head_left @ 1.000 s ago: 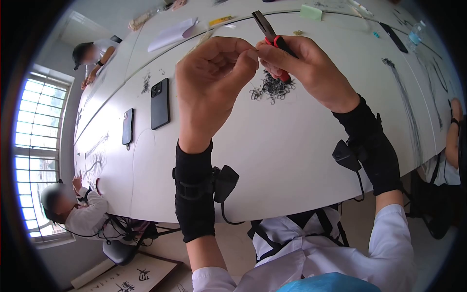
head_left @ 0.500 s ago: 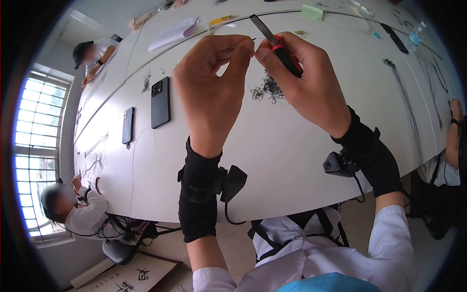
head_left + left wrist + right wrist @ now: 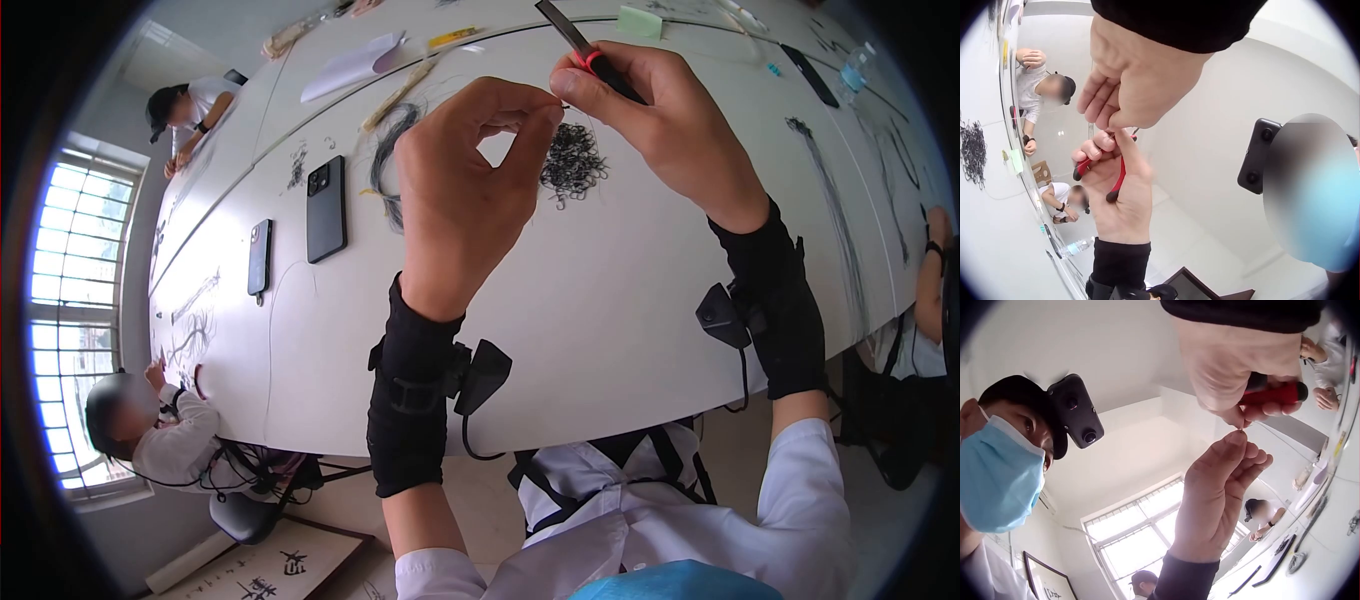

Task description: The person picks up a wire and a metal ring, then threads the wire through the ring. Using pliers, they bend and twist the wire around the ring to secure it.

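My left hand (image 3: 470, 190) pinches a short dark piece of wire (image 3: 565, 106) between thumb and forefinger tips, above the table. Close by on the right, my right hand (image 3: 665, 120) grips pliers (image 3: 602, 70) with red and black handles, their metal nose pointing up and away. In the left wrist view the handles of the pliers (image 3: 1119, 178) lie across the right palm. The right thumb and forefinger tips meet close to the left fingertips in the right wrist view. Below the hands lies a pile of small bent black wire pieces (image 3: 573, 165).
Left of the hands lie a grey wire bundle (image 3: 385, 155) and two phones, one (image 3: 326, 210) larger. Long dark wires (image 3: 830, 200) stretch along the right side, near a water bottle (image 3: 856, 72). Other people sit around the white table (image 3: 590, 330).
Both hands have shifted to the right, uncovering the wire pile and the grey bundle. The fingertips, touching a second ago, separated slightly. The pliers stay in the right hand.
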Demonstrator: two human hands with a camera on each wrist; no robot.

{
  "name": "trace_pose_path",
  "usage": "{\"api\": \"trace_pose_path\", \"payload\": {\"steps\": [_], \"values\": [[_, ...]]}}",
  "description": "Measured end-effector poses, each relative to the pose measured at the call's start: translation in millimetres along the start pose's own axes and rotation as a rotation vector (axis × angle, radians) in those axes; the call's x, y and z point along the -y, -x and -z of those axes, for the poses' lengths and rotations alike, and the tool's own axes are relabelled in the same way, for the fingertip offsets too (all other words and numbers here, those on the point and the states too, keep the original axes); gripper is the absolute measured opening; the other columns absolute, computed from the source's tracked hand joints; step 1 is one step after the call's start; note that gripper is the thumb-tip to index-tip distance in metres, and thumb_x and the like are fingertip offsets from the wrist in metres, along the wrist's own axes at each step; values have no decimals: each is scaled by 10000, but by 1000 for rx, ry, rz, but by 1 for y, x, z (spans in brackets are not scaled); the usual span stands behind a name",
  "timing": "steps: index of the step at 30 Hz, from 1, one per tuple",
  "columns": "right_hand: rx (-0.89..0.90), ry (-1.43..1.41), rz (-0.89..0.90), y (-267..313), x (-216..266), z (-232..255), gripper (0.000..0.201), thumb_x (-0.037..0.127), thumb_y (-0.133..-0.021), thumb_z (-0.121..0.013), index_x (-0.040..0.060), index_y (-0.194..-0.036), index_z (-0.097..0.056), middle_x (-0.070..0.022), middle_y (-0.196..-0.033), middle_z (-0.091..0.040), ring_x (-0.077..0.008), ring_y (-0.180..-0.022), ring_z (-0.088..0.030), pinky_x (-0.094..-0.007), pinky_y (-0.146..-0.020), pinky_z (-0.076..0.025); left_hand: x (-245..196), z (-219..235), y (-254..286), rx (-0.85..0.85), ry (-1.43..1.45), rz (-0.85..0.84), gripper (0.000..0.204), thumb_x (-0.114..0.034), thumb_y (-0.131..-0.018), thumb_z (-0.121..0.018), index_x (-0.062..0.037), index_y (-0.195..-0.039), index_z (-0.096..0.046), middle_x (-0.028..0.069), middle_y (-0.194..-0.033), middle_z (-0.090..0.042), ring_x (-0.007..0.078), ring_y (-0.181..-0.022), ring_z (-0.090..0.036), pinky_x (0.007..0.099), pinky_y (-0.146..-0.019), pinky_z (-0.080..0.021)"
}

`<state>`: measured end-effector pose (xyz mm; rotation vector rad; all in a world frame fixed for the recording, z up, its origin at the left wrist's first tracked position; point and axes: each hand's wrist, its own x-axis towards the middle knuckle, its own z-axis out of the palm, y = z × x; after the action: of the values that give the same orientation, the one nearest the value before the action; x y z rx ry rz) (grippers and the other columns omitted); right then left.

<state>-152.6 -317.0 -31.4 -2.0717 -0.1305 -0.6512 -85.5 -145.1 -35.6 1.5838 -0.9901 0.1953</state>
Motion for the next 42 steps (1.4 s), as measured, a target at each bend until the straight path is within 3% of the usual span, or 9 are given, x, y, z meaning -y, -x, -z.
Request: {"api": "trace_pose_path", "payload": {"steps": [8, 16, 21, 24, 28, 31, 35, 39, 42], "values": [[102, -118, -202, 0, 2, 3, 367, 377, -941, -672, 14, -911, -711, 24, -665, -532, -96, -609, -459, -251, -588, -372, -6, 7, 0, 2, 79, 75, 113, -5, -912, -688, 74, -992, -680, 113, -894, -732, 150, -838, -704, 267, -836, -557], [11, 73, -48, 11, 21, -15, 309, 294, -981, -654, -14, -1008, -659, -29, -765, -608, -121, -714, -559, -261, -684, -457, 4, 4, -5, -171, 27, 64, 79, -31, -894, -709, 38, -931, -697, 105, -854, -742, 155, -811, -719, 278, -815, -556], [-115, 288, 226, 10, 17, -11, 320, 320, -995, -634, 1, -1008, -650, -40, -776, -612, -113, -690, -534, -262, -666, -455, 6, 1, -2, -60, -51, -3, 51, -30, -891, -708, 14, -917, -703, 98, -827, -739, 165, -794, -721, 275, -802, -553], [44, 192, 6, 4, 26, 7, 341, 342, -1001, -624, 3, -1018, -653, -38, -789, -615, -118, -710, -539, -243, -679, -449, -1, 1, 2, 4, -44, 22, 46, -21, -889, -703, 19, -911, -697, 99, -834, -739, 169, -801, -719, 274, -805, -553], [-31, -8, 84, -2, -5, 1, 338, 308, -958, -663, -30, -943, -680, -49, -711, -606, -123, -630, -530, -259, -632, -445, 0, -1, 2, 22, 94, 24, 63, -16, -894, -695, 41, -921, -690, 106, -866, -738, 165, -815, -714, 271, -811, -552], [99, -44, -139, 0, 2, 6, 349, 324, -970, -647, -21, -954, -698, -3, -701, -578, -95, -648, -492, -257, -630, -411, -3, 2, 2, 0, 136, 51, 81, -16, -903, -690, 55, -941, -689, 111, -887, -737, 158, -824, -711, 268, -819, -552], [68, -140, -91, 3, -2, -10, 304, 282, -968, -641, -17, -938, -683, -11, -669, -547, -106, -597, -441, -264, -576, -378, -4, 5, -2, -84, 125, 89, 80, -17, -912, -683, 59, -936, -687, 110, -876, -736, 152, -831, -712, 267, -825, -553], [105, -7, -133, 9, 23, -10, 301, 287, -984, -649, -13, -1012, -652, -27, -770, -612, -104, -696, -520, -258, -673, -446, 3, 5, -5, -142, 93, 83, 79, -26, -911, -688, 52, -923, -688, 107, -860, -736, 153, -825, -715, 273, -823, -553], [2, 184, 87, 12, 28, -11, 291, 284, -985, -647, -6, -1001, -645, -23, -755, -592, -106, -667, -504, -267, -643, -440, 9, 4, -5, -117, 51, 39, 66, -24, -901, -694, 37, -924, -695, 107, -838, -735, 158, -814, -718, 278, -815, -554]]}}
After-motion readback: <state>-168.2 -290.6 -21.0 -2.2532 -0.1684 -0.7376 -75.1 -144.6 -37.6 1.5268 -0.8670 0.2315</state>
